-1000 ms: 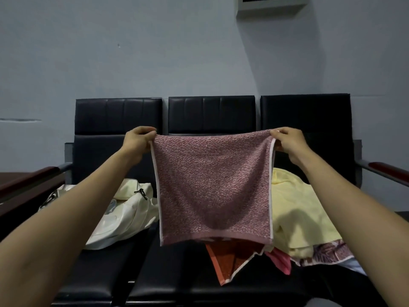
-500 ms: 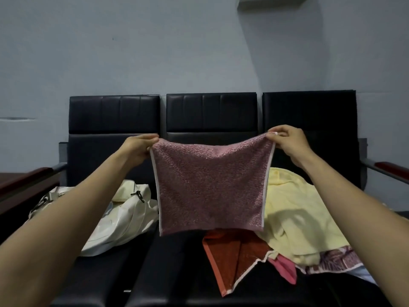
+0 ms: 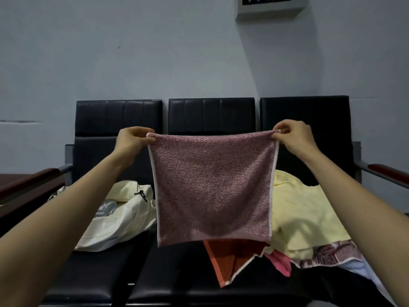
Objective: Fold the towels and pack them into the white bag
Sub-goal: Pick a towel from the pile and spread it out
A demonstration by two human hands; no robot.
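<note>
Left hand (image 3: 132, 141) and right hand (image 3: 292, 138) each pinch a top corner of the pink towel (image 3: 213, 187), which hangs in mid-air, hiding the middle seat. The white bag (image 3: 119, 220) lies on the left seat. A yellow towel (image 3: 303, 216) and an orange towel (image 3: 230, 260) are heaped on the bench (image 3: 119, 116) to the right.

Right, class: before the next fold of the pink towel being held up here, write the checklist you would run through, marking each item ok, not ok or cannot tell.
1. Left hand pinches the pink terry towel at a top corner: ok.
2. Right hand pinches the other top corner: ok.
3. Top edge stretched level: ok.
4. Bottom hem clear of the orange towel below: cannot tell.
5. White fabric bag open at its mouth: cannot tell.
6. Bare black seat cushion for laying it down: ok.
</note>
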